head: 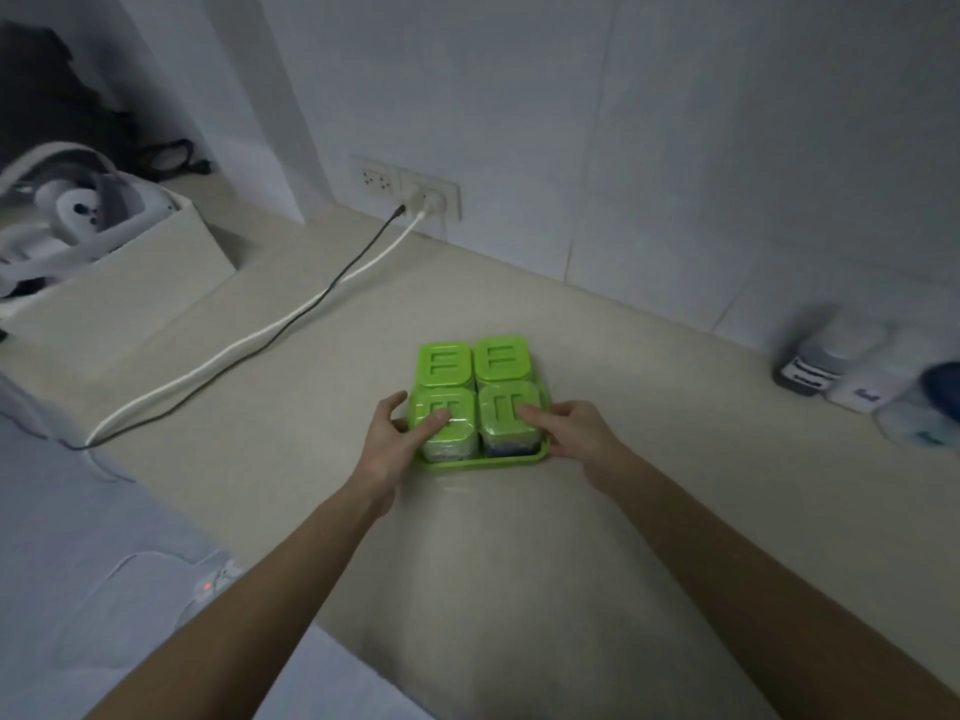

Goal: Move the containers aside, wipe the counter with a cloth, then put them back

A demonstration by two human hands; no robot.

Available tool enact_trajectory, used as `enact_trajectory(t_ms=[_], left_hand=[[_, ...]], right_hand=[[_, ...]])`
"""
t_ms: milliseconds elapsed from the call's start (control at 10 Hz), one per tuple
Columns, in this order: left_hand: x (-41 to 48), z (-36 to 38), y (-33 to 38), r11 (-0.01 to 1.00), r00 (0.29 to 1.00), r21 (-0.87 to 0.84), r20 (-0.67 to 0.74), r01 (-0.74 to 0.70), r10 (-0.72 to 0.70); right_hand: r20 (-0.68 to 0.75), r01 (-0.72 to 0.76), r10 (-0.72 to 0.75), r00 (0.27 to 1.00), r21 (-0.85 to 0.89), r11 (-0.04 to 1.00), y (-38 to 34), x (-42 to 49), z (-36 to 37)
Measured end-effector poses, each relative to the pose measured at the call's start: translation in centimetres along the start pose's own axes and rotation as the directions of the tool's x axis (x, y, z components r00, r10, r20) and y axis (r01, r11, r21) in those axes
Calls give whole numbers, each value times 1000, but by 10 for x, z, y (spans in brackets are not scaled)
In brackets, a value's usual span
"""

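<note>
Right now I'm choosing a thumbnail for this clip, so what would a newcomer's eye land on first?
The bright green tray with four green-lidded containers at mid-counter, the only vivid colour here. The left hand and right hand grip the tray's sides, thumbs on the near lids. Next, the white cable and black cable run left of it from the wall socket.

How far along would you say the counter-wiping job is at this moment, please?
Nothing looks finished: no cloth is visible. In hand: the left hand and right hand grip the green tray at its sides, thumbs on the near containers, resting on the counter. Whether before or after wiping, I cannot tell.
</note>
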State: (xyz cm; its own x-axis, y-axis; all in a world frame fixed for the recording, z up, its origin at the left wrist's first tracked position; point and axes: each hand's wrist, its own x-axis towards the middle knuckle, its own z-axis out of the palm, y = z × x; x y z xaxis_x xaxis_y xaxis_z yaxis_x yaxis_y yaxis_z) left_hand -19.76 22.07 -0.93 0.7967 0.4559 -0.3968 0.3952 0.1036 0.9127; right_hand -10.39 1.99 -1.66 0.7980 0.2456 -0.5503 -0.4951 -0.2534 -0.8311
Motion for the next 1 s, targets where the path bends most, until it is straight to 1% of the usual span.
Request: enact_trajectory(t_ms=[100, 200, 300, 500, 600, 700, 800, 900, 1000], left_hand=[[8, 46, 13, 999, 992, 12, 119, -32, 30], [16, 101, 21, 997, 966, 39, 253, -69, 57], [24, 153, 27, 994, 934, 62, 352, -89, 62], [48, 222, 38, 981, 888, 137, 455, -140, 63], [62, 250, 43, 976, 867, 167, 496, -144, 43], [74, 273, 52, 974, 875, 171, 481, -151, 51], [80, 287, 51, 974, 883, 173, 467, -145, 48], [86, 290, 52, 970, 881, 195, 471, -148, 40], [83, 284, 48, 940, 903, 289, 428, -179, 40]], right_hand=[[-110, 20, -12, 994, 67, 998, 3, -6, -44], [-243, 51, -25, 970, 100, 994, 11, -10, -90], [-340, 72, -16, 940, 152, 986, 22, -10, -133], [-460, 84, 37, 887, 240, 967, 25, -1, -188], [-515, 97, 72, 854, 293, 951, 32, 12, -208], [-559, 131, 95, 824, 350, 927, 28, 27, -221], [-583, 159, 93, 807, 366, 917, 21, 34, -229], [-556, 126, 120, 822, 384, 915, 17, 34, -233], [-662, 113, 65, 747, 223, 968, 19, 26, -227]])
